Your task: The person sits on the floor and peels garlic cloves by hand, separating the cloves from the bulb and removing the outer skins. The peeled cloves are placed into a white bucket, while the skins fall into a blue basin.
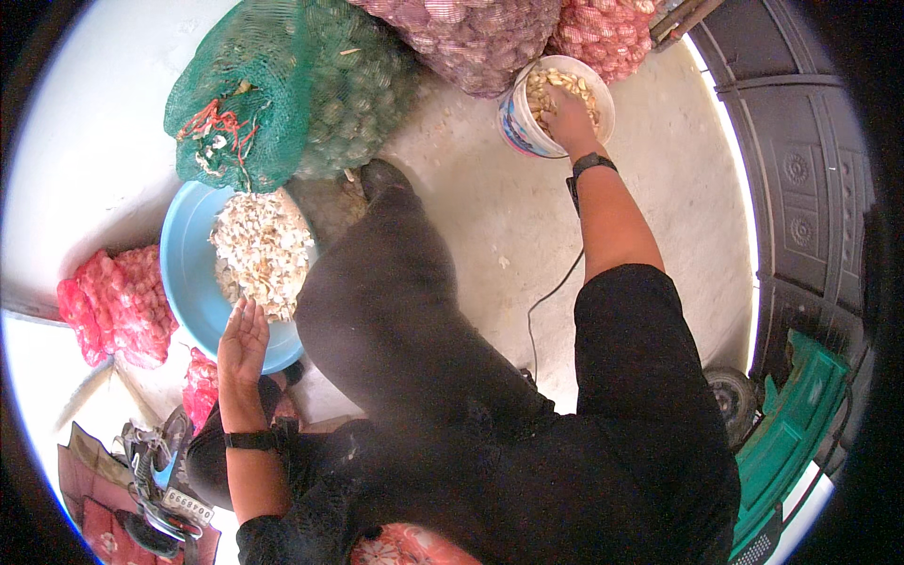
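My right hand (567, 119) reaches down into a white plastic bucket (607, 106), and its fingers touch the peeled garlic cloves (565, 80) inside. Its fingertips are partly hidden, so I cannot see whether anything is pinched. Palm up, my left hand (244, 342) lies over the near rim of a light blue basin (185, 265) and holds nothing. Whitish garlic pieces and papery skins (261, 247) are heaped in that basin. Dark bands circle both wrists.
Full mesh sacks stand at the back: a green one (357, 92), a purple one (466, 35) and a red one (604, 32). Red net bags (127, 300) lie left. My bent leg (381, 296) separates basin from bucket. A black cable (533, 318) crosses the floor.
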`<state>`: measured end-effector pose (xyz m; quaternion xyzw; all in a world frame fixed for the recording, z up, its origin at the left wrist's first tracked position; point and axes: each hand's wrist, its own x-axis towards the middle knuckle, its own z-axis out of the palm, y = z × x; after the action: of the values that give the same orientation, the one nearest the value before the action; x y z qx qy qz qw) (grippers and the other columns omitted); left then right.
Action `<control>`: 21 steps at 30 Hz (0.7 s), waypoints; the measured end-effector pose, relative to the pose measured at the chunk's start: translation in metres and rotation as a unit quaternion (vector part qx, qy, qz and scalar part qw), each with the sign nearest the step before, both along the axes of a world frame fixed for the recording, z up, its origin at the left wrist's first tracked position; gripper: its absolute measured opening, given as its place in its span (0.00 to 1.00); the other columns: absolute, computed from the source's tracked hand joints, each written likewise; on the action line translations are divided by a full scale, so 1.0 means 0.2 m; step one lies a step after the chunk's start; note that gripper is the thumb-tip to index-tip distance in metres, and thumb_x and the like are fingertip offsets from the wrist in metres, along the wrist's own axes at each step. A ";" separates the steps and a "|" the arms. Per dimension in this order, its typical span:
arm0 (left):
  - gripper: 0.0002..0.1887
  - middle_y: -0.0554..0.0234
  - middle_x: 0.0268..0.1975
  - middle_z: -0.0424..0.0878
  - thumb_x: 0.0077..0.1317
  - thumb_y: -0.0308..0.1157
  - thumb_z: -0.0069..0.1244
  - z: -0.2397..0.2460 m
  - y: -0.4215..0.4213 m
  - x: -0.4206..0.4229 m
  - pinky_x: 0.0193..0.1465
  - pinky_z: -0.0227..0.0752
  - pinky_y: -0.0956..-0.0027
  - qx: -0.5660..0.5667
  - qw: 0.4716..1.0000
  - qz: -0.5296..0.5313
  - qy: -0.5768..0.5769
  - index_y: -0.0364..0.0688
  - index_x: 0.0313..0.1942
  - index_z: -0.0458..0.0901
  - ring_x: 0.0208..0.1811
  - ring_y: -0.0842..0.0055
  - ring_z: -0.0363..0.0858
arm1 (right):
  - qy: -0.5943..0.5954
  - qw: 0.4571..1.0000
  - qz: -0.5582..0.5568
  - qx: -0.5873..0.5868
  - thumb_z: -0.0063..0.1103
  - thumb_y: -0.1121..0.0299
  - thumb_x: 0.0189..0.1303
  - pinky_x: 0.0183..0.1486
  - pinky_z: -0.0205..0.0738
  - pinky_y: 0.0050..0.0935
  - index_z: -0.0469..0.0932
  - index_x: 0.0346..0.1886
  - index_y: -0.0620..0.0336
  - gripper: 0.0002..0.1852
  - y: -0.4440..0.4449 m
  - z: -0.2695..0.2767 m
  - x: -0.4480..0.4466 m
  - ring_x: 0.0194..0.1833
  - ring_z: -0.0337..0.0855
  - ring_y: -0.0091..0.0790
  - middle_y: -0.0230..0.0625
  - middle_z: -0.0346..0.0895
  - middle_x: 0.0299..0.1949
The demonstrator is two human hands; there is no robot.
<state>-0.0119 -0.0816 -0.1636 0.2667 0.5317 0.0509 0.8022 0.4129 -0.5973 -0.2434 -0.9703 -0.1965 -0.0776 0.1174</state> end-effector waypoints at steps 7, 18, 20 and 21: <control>0.21 0.54 0.60 0.75 0.73 0.32 0.46 -0.01 0.00 -0.02 0.60 0.75 0.67 -0.005 1.000 -0.006 0.004 0.36 0.63 0.67 0.60 0.67 0.75 | 0.091 0.993 -0.067 0.031 0.52 0.72 0.59 0.56 0.71 0.49 0.76 0.46 0.61 0.12 0.12 -0.10 0.07 0.52 0.77 0.56 0.55 0.79 0.46; 0.20 0.55 0.59 0.77 0.74 0.33 0.46 -0.01 -0.06 0.04 0.59 0.75 0.68 0.027 0.998 -0.006 0.049 0.36 0.62 0.69 0.59 0.68 0.76 | 0.076 0.978 -0.078 0.180 0.49 0.75 0.58 0.52 0.71 0.47 0.78 0.41 0.61 0.09 0.16 -0.10 0.09 0.50 0.78 0.56 0.57 0.79 0.43; 0.20 0.54 0.58 0.77 0.74 0.32 0.45 0.00 -0.07 0.05 0.59 0.75 0.68 0.036 0.998 0.001 0.049 0.35 0.63 0.68 0.59 0.67 0.76 | 0.047 0.979 -0.063 0.190 0.51 0.76 0.58 0.52 0.72 0.46 0.79 0.43 0.59 0.11 0.16 -0.12 0.08 0.50 0.79 0.56 0.56 0.79 0.43; 0.20 0.54 0.58 0.77 0.74 0.32 0.45 0.00 -0.07 0.06 0.59 0.76 0.68 0.033 0.998 -0.004 0.049 0.35 0.63 0.67 0.59 0.67 0.77 | 0.049 0.977 -0.072 0.193 0.51 0.76 0.58 0.52 0.72 0.45 0.79 0.44 0.59 0.11 0.15 -0.14 0.09 0.50 0.79 0.55 0.56 0.80 0.43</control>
<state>-0.0006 -0.0960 -0.1635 0.2979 0.5672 0.0519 0.7661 0.4302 -0.5666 -0.2709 -0.9436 -0.1017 -0.0744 0.3062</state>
